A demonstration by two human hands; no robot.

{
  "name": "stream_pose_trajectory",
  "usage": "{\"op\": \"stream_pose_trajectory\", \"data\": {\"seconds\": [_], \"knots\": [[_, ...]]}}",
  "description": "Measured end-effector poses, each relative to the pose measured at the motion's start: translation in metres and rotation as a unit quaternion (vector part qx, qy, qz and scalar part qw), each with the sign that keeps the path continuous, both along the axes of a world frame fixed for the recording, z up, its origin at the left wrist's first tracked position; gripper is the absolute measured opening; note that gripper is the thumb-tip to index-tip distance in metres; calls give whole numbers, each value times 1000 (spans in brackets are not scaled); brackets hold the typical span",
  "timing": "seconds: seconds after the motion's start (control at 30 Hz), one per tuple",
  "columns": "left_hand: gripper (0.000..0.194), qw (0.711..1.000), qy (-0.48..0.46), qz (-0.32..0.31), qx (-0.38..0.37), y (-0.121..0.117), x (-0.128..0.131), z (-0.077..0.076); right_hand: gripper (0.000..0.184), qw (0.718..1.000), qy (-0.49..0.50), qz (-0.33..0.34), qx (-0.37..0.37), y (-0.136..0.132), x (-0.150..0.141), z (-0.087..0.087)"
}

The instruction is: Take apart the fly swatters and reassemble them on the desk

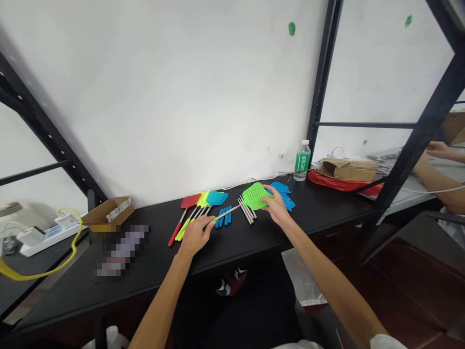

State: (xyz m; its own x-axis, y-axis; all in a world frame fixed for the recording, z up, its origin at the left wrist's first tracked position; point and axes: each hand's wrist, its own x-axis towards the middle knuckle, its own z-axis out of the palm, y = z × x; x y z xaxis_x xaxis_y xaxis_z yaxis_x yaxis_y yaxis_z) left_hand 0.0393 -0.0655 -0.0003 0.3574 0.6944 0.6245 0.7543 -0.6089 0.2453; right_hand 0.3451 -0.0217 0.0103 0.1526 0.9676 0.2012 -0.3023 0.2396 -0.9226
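Observation:
A green fly swatter (pixel 254 196) with a thin metal rod is held between both hands above the black table. My left hand (pixel 196 235) is closed round its handle end, where a bit of green shows. My right hand (pixel 276 206) grips the edge of its perforated head. Between the hands lie several blue handles (pixel 223 216) and several metal rods (pixel 249 212). Left of these rest whole swatters: a red one (pixel 177 231), yellow ones (pixel 189 224) and one with a blue head (pixel 217 198). Blue swatter heads (pixel 286 199) are piled beyond my right hand.
A water bottle (pixel 302 162) stands at the back right, near a cardboard box (pixel 343 169) on a red bag (pixel 327 182). An open carton (pixel 114 212) and a power strip (pixel 54 235) are at the left. Another person's arm (pixel 434 182) shows far right.

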Motion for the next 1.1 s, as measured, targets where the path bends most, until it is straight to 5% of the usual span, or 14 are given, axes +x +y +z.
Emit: {"op": "stream_pose_trajectory", "data": {"seconds": [1.1], "knots": [[26, 1000, -7, 1, 0, -3, 1, 4, 60, 998, -64, 16, -5, -9, -6, 4]]}}
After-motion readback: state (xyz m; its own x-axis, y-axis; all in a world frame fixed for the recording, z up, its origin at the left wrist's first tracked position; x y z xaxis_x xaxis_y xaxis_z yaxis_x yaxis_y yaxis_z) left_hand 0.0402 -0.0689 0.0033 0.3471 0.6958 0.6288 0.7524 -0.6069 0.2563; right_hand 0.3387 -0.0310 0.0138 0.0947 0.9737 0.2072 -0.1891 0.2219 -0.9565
